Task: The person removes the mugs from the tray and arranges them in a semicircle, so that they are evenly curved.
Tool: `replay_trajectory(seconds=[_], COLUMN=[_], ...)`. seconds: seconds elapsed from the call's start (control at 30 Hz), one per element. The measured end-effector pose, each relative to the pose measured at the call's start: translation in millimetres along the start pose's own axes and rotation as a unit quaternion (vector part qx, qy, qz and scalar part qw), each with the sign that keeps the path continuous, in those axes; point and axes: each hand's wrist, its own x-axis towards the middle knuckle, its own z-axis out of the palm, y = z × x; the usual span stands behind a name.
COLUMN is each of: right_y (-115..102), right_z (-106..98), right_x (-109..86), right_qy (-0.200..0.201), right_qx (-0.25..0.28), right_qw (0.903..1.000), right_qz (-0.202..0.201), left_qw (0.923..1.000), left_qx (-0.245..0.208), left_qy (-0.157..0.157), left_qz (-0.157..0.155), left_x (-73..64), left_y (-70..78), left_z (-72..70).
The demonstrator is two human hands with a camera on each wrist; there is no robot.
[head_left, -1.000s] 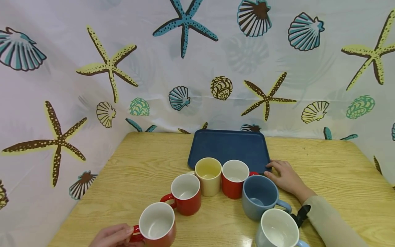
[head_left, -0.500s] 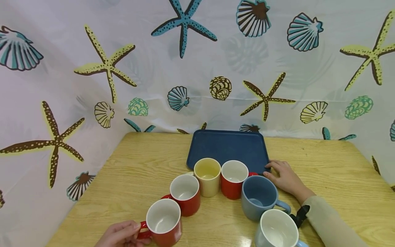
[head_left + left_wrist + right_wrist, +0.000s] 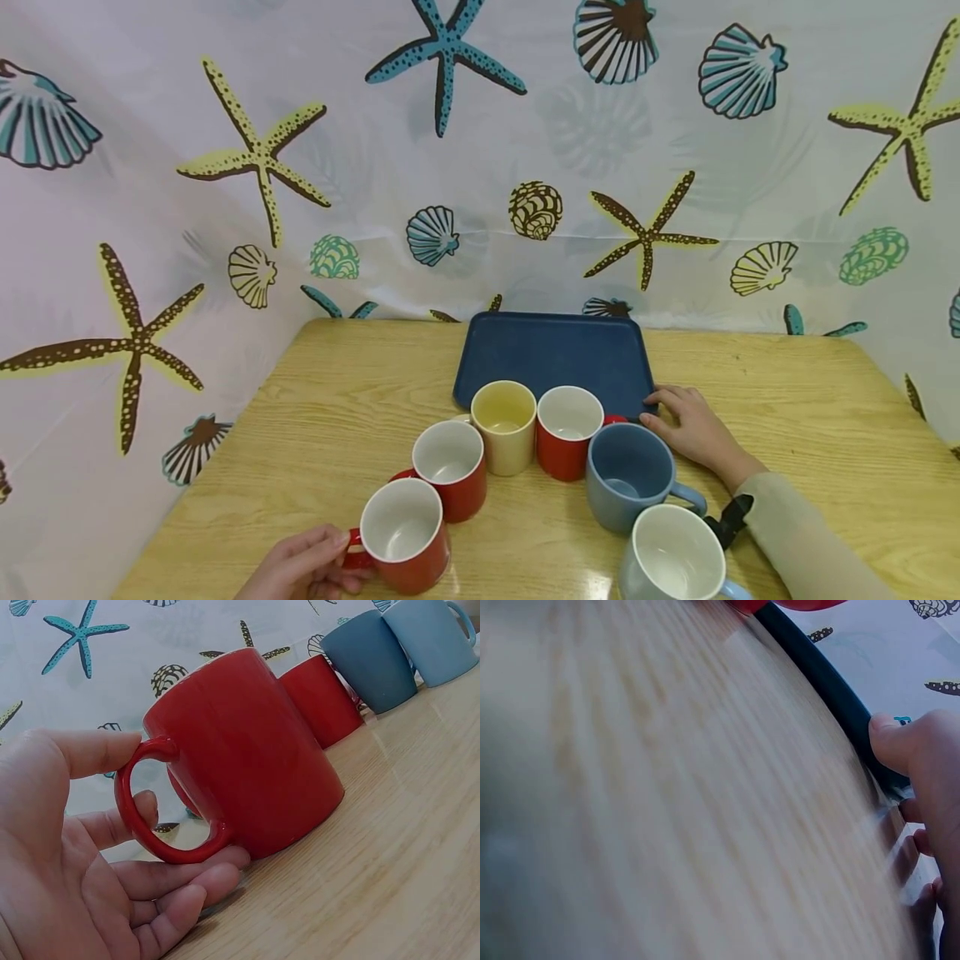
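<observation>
At the near left, my left hand [image 3: 303, 565] holds a red mug [image 3: 412, 560] with a white inside by its handle. The left wrist view shows the thumb on top of the handle [image 3: 127, 802] and a finger behind it; the mug stands upright on the table. A second red mug [image 3: 461, 492] is right behind it; whether they touch, I cannot tell. My right hand [image 3: 697, 429] grips the front right corner of the dark blue tray [image 3: 555, 354]. In the right wrist view its thumb presses the tray's rim [image 3: 840, 705], with fingertips around the corner.
Across the tray's front stand a yellow mug [image 3: 510, 450] and another red mug [image 3: 562, 454]. A blue mug [image 3: 618, 500] and a light blue mug [image 3: 648, 567] continue the curve at right, near the right forearm. A patterned cloth [image 3: 480, 167] hangs behind the wooden table [image 3: 337, 400].
My left hand has slid the near red mug rightward and slightly forward, up close to the second red mug. The right hand has stayed at the tray corner.
</observation>
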Motion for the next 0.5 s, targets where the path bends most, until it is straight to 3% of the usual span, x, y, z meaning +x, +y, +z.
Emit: replay_trajectory(seconds=[0.3,0.5], right_y=[-0.7,-1.5], right_z=[-1.2,-2.3], right_x=[-0.7,-0.7], right_qy=[0.001,-0.002], right_qx=[-0.001,-0.011], right_qw=[1.0,0.9999], right_qz=[0.0,-0.005], left_qw=[0.9997,0.9951], left_qx=[0.025,0.094], left_qy=[0.009,0.001], left_qz=[0.002,0.031], left_x=[4.1,5.7], left_y=[0.0,0.8], left_z=[-2.9,-9.0])
